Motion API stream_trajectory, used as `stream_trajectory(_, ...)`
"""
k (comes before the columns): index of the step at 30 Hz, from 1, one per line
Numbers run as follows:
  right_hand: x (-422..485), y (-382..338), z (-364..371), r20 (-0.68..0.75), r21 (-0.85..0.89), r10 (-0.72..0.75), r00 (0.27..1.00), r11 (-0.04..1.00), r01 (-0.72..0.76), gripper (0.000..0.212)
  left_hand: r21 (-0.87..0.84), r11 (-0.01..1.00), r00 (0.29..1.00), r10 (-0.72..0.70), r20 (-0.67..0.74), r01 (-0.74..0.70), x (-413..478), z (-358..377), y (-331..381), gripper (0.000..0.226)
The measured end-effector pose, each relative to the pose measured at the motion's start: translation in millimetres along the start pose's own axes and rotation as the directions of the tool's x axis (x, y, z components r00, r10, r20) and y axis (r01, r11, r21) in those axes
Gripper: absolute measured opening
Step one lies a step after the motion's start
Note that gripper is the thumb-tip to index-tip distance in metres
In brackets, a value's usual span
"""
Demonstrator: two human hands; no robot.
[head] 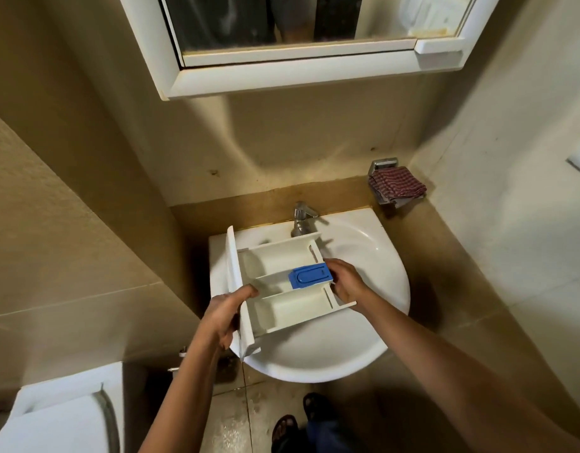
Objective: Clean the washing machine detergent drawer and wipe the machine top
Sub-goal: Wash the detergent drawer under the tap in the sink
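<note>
Hands both on the white plastic detergent drawer (282, 256), which is held level-ish above the white ceramic basin (373, 256) and not resting in it as far as I can tell.

Left to right:
- Bottom left corner: white toilet fixture (63, 416), partly cut off by the frame edge.
- Left hand (221, 317): grips the drawer's flat front panel at its near end, thumb hooked over the top edge, fingers curled round the outer face.
- Drawer lies crosswise over the basin, front panel to the left, open rear end to the right. Three long compartments run side by side. The far and near ones show bare white plastic. The middle one carries a blue rectangular plastic insert (311, 276), seated at its right end.
- Right hand (346, 282): fingers curled round the drawer's rear edge, just beside the blue insert; touching it or not, can't tell.
- Chrome single-lever tap (303, 219) sits at the back of the basin, just behind the drawer's far wall.
- Red-and-white striped folded cloth (396, 186) sits on a chrome wall holder, right of the tap, well apart from the drawer.
- White-framed mirror cabinet (282, 76) hangs on the wall above the basin.
- Sandalled feet (283, 429) on the tiled floor below the basin.
</note>
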State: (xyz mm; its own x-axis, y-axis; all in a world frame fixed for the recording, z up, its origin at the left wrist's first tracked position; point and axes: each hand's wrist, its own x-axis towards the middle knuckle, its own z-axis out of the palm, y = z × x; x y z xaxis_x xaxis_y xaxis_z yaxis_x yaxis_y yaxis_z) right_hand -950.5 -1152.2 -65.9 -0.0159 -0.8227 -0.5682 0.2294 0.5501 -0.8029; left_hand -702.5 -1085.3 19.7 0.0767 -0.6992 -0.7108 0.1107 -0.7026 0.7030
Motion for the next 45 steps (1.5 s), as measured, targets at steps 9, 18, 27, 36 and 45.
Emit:
stream_trajectory(9,13,5,-11,0.100,-0.158,0.141,0.985,0.980,-0.124,0.020,-0.029,0.998,0.992,-0.050,-0.119,0.047,6,20,-17,0.050)
stream_trajectory(18,24,-7,-22,0.112,-0.301,0.226,0.968,0.936,-0.184,0.025,-0.006,0.995,0.991,-0.097,-0.095,0.097,21,31,-18,0.064)
stream_trajectory(27,47,-16,-25,-0.035,-0.283,0.180,0.983,0.942,-0.182,0.020,-0.040,0.990,0.988,-0.136,-0.066,0.134,41,41,-11,0.044)
stream_trajectory(36,66,-20,-40,-0.057,-0.250,0.095,0.994,0.962,-0.106,0.012,-0.040,0.993,0.994,-0.110,-0.021,0.109,50,53,-18,0.021)
stream_trajectory(45,69,-40,-49,-0.035,-0.284,0.053,0.998,0.957,-0.061,0.017,-0.172,0.968,0.983,-0.180,0.020,0.181,57,64,-40,0.027)
